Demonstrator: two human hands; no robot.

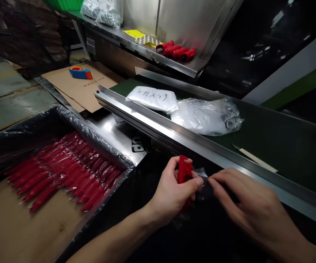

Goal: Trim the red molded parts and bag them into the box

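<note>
Many bagged red handles in lined box, left fingers clamped on red piece, right pinching clear bag

Factory packing line, conveyor belt (steel-railed), boxed red parts

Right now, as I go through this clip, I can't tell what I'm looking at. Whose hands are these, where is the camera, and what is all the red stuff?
The single picture comes from a camera worn on a person's head, looking down at their own bare hands. The left hand grips a small red plastic handle-shaped part; the right hand pinches a small clear plastic bag against it. To the left, a plastic-lined cardboard box holds rows of long red bagged pieces. Beyond the hands runs a dark green conveyor belt carrying crumpled clear plastic bags. More red parts lie on the steel shelf behind.
</note>
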